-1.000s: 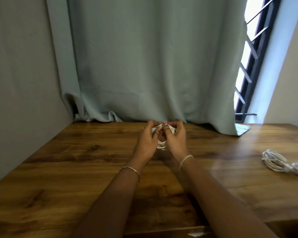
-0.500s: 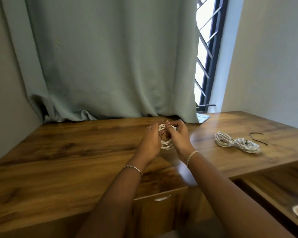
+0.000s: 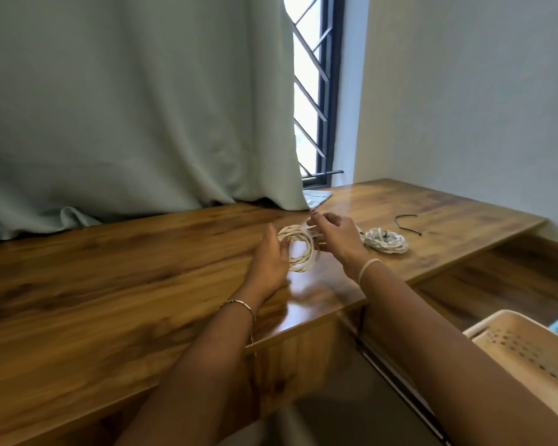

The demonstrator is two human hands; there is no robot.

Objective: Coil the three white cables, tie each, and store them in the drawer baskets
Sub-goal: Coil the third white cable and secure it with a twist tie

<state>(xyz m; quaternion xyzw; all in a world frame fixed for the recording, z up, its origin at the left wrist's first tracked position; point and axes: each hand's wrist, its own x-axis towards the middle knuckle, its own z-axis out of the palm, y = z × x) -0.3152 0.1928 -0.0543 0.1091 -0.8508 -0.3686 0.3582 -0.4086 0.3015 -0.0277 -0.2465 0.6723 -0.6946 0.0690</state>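
**Coil held up between both hands above the desk**

The coiled cable point(image 3: 298, 249) is a white ring with its open face turned toward the person. Its longer span runs from upper left to lower right, and it is held just above the wooden desk point(image 3: 116, 284).

The left hand point(image 3: 269, 259) grips the ring's left rim, the thumb hooked over the front and the fingers behind. The right hand point(image 3: 334, 235) sits at the upper right rim with its fingers curled. Motion blur hides whether they pinch the cable, so this grasp cannot be told.

Just beyond the right hand, two other coils point(image 3: 385, 241) lie on the desk, with a black tie point(image 3: 406, 222) near them. A perforated basket point(image 3: 529, 355) shows at lower right.

Half a second ago the hands were closed together over the ring. Now they are spread apart and most of the loop is exposed. The hands also sit closer to the other coils.
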